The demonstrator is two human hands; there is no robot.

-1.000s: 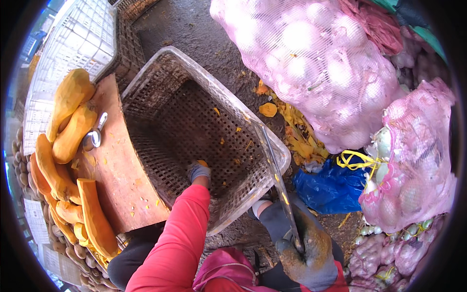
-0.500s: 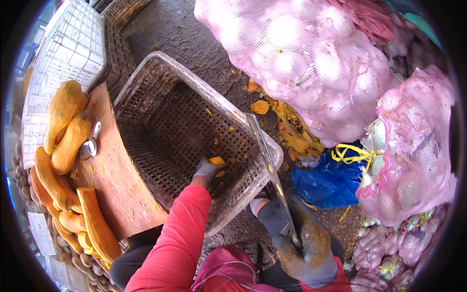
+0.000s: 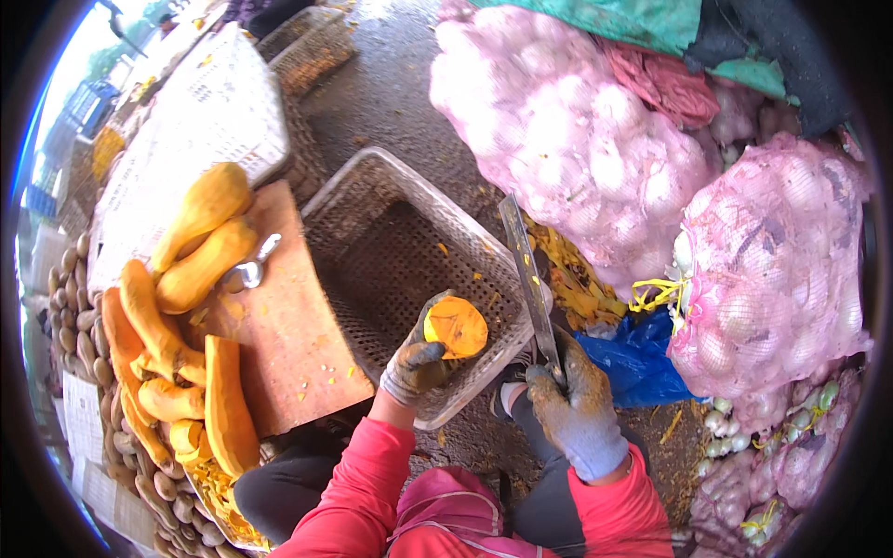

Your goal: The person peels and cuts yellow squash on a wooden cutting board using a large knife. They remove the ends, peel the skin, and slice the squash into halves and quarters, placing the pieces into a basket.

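Note:
In my gloved left hand [image 3: 416, 368] is a cut chunk of orange squash [image 3: 456, 327], its flat cut face turned up, held above the near part of a dirty plastic crate [image 3: 372, 167]. My right hand [image 3: 579, 409], in a stained grey glove, grips a long knife [image 3: 528, 279]; its blade points away from me along the crate's right side. Orange scraps lie on the crate's perforated floor. Left of the crate is a wooden board [image 3: 288, 325] with a metal peeler-like tool [image 3: 249, 272] on it. Peeled squashes [image 3: 206, 265] crowd the board's left edge.
Pink mesh sacks of onion-like bulbs [image 3: 577, 139] fill the right side. Between them and the crate lie orange peelings [image 3: 577, 279] and a blue plastic bag [image 3: 633, 363]. A white crate [image 3: 219, 112] stands at the far left, near many brown tubers [image 3: 79, 344].
My left hand has come up from the crate's floor with the squash chunk. The knife stays in my right hand. The whole view has shifted, showing more of the far background.

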